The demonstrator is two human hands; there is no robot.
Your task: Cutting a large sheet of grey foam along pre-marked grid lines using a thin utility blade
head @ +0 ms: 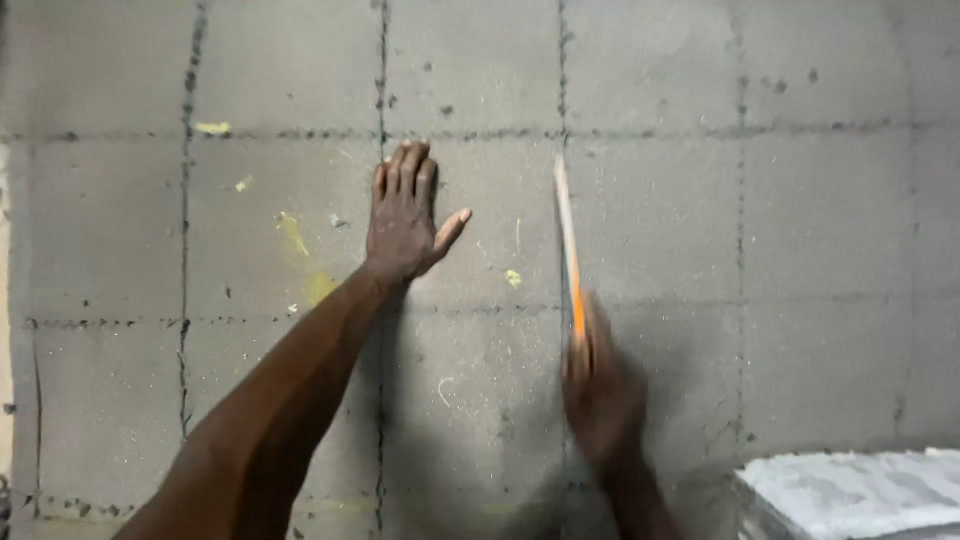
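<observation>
Your left arm runs up from the bottom edge nearest the camera, and your left hand (405, 215) lies flat on the block wall (800, 220), fingers straight and close together, thumb spread out to the right, grasping nothing. Your right hand (600, 395) is lower and to the right, blurred, with its fingers closed round the bottom end of a thin orange stick (570, 250). That stick stands nearly upright against the wall, leaning a little to the left at the top, just right of your left thumb but apart from it; what kind of tool it is cannot be told through the blur. Grey blocks with dark joints make up the wall, and it carries yellow smears (300, 250) to the left of your left hand, a small yellow dab (212, 128) higher up near a joint, and a pale fleck (513, 278) between your hands. At the bottom right corner sits a pale rough-topped block (850, 492), well apart from both hands.
</observation>
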